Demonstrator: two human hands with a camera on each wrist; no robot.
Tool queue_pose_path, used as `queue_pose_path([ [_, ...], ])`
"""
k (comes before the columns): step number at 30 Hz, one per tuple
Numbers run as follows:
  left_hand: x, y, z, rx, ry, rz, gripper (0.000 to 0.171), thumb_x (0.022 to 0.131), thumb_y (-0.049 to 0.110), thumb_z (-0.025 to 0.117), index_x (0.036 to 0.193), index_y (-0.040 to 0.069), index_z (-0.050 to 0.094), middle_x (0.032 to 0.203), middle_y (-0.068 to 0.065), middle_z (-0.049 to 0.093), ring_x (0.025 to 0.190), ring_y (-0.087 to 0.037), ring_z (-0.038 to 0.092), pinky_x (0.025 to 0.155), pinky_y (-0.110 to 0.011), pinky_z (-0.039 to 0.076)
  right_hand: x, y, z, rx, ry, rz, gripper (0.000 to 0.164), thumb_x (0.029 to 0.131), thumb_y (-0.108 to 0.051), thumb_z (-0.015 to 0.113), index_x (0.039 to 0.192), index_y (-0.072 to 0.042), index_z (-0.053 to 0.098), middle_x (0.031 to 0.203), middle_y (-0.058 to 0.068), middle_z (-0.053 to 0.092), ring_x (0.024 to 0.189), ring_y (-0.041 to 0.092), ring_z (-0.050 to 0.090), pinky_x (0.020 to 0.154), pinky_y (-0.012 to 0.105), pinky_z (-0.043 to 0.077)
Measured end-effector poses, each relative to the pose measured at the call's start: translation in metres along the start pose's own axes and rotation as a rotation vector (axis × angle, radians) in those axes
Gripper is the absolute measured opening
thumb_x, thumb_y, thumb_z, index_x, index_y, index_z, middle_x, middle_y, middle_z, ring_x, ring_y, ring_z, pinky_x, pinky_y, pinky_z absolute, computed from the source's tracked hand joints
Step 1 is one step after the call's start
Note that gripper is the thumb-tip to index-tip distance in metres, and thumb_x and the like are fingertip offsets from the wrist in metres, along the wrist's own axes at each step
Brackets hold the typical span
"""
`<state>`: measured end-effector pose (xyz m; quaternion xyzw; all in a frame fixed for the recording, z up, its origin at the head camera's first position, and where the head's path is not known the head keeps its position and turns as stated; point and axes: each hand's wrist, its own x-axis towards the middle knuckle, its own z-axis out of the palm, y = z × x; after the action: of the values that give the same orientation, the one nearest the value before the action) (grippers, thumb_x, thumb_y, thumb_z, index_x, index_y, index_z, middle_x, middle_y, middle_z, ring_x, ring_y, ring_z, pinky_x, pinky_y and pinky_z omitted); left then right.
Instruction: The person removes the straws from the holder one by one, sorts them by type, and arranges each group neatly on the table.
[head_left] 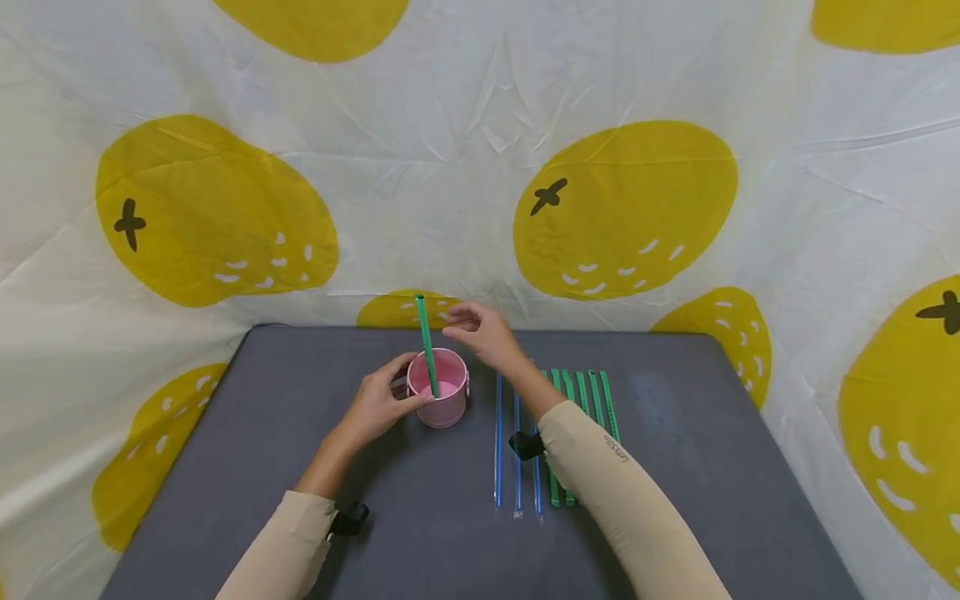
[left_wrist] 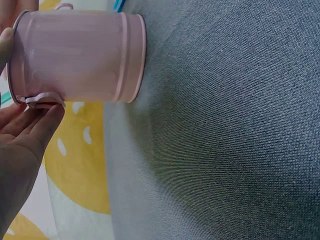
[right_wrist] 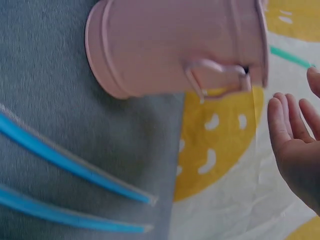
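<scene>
A small pink metal bucket (head_left: 448,414) with side handles stands upright on the table. My left hand (head_left: 375,406) holds it from the left, thumb at the near rim; in the left wrist view its fingers lie at a side handle (left_wrist: 46,98). One green straw (head_left: 427,342) leans inside the bucket and sticks up well above the rim. Just right of the straw's upper part is my right hand (head_left: 486,336), raised, with relaxed fingers and nothing in them. The right wrist view shows the straw's tip (right_wrist: 292,57) near that thumb.
Right of the bucket, blue straws (head_left: 498,450) in clear wrappers lie lengthwise on the dark grey table (head_left: 420,517). Several green straws (head_left: 609,404) lie beside them, partly hidden under my right forearm. Behind the table hangs a white cloth (head_left: 435,192) with yellow fruit prints.
</scene>
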<state>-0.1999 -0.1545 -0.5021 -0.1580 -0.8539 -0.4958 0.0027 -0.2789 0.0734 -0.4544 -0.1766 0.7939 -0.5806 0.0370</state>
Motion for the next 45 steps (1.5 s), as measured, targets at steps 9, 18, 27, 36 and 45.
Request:
queue_pose_path([
  [9, 0.001, -0.002, 0.000, -0.014, -0.007, 0.002, 0.075, 0.086, 0.020, 0.086, 0.149, 0.001, 0.050, 0.141, -0.024, 0.061, 0.128, -0.041, 0.062, 0.101, -0.050, 0.058, 0.008, -0.008, 0.020, 0.009, -0.015, 0.004, 0.051, 0.096, -0.018, 0.076, 0.141, -0.003, 0.059, 0.131, 0.017, 0.069, 0.118, 0.030, 0.070, 0.099, 0.041, 0.060],
  [18, 0.004, -0.001, 0.003, -0.017, -0.007, 0.012, 0.077, 0.085, 0.022, 0.087, 0.148, -0.002, 0.050, 0.141, -0.024, 0.061, 0.129, -0.043, 0.061, 0.101, -0.050, 0.058, 0.012, -0.011, 0.026, -0.039, 0.018, 0.004, 0.044, 0.094, -0.020, 0.079, 0.133, -0.006, 0.065, 0.123, 0.013, 0.073, 0.112, 0.028, 0.072, 0.094, 0.038, 0.063],
  [27, 0.004, 0.001, 0.001, -0.024, -0.017, 0.002, 0.076, 0.086, 0.019, 0.086, 0.150, -0.001, 0.048, 0.143, -0.025, 0.059, 0.131, -0.044, 0.059, 0.102, -0.051, 0.057, 0.017, -0.010, 0.032, -0.076, 0.026, 0.016, 0.031, 0.095, -0.018, 0.077, 0.123, -0.006, 0.069, 0.113, 0.013, 0.075, 0.103, 0.026, 0.073, 0.086, 0.033, 0.064],
  [36, 0.006, 0.002, 0.003, -0.021, -0.018, -0.006, 0.073, 0.086, 0.015, 0.086, 0.149, 0.002, 0.050, 0.143, -0.024, 0.059, 0.131, -0.043, 0.059, 0.102, -0.050, 0.057, 0.019, -0.006, 0.033, -0.112, 0.022, 0.036, 0.025, 0.096, -0.017, 0.076, 0.118, -0.007, 0.069, 0.110, 0.011, 0.074, 0.099, 0.024, 0.073, 0.083, 0.029, 0.064],
  [45, 0.006, 0.003, 0.003, -0.034, -0.025, 0.000, 0.075, 0.087, 0.019, 0.085, 0.150, -0.001, 0.048, 0.144, -0.026, 0.058, 0.131, -0.043, 0.059, 0.103, -0.051, 0.057, 0.016, -0.010, 0.027, -0.002, 0.040, 0.004, 0.022, 0.097, -0.010, 0.073, 0.115, -0.001, 0.067, 0.108, 0.017, 0.072, 0.096, 0.029, 0.072, 0.082, 0.040, 0.066],
])
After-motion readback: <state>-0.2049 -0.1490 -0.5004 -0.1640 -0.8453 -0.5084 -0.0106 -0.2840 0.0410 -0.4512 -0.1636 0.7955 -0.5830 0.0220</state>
